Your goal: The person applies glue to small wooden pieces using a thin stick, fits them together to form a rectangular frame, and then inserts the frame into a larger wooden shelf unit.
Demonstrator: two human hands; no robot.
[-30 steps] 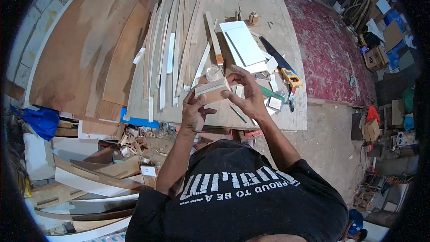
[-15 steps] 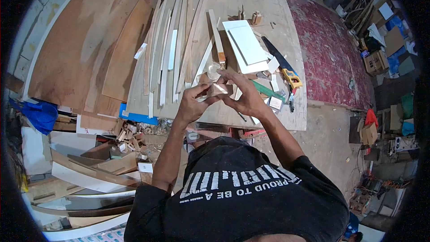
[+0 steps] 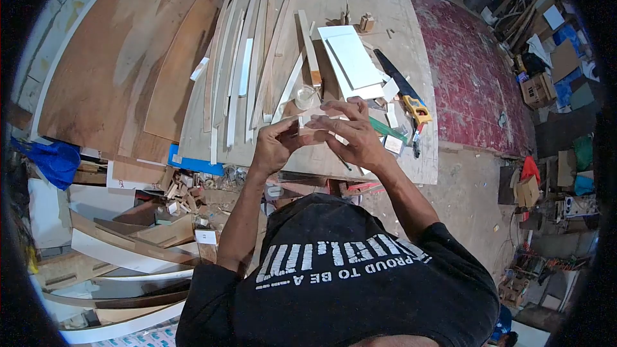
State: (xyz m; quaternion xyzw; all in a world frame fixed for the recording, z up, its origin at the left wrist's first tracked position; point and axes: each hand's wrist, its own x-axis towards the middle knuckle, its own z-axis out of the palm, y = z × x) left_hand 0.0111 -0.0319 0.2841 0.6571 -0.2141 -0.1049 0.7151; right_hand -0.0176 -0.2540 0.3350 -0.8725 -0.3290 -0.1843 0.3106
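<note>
Above the near edge of the workbench, a small wooden block [image 3: 312, 136] is held between my two hands, largely covered by fingers. My left hand [image 3: 275, 146] pinches it from the left. On the other side, my right hand [image 3: 355, 133] grips it with the thumb below and fingers across the top. Just beyond the fingers stands a small clear cup [image 3: 305, 97]. A green strip [image 3: 387, 130] lies near my right wrist.
Long wood strips [image 3: 260, 58] cover the bench's left side. White boards [image 3: 350, 64], a handsaw with yellow handle [image 3: 416, 109] and small offcuts lie to the right. Large plywood sheets [image 3: 116, 58] lean at left; scrap wood [image 3: 183, 196] is piled on the floor.
The block has turned in my hands and shows less of its face. My right fingers have shifted over its top, with the other fingers lifted and spread more.
</note>
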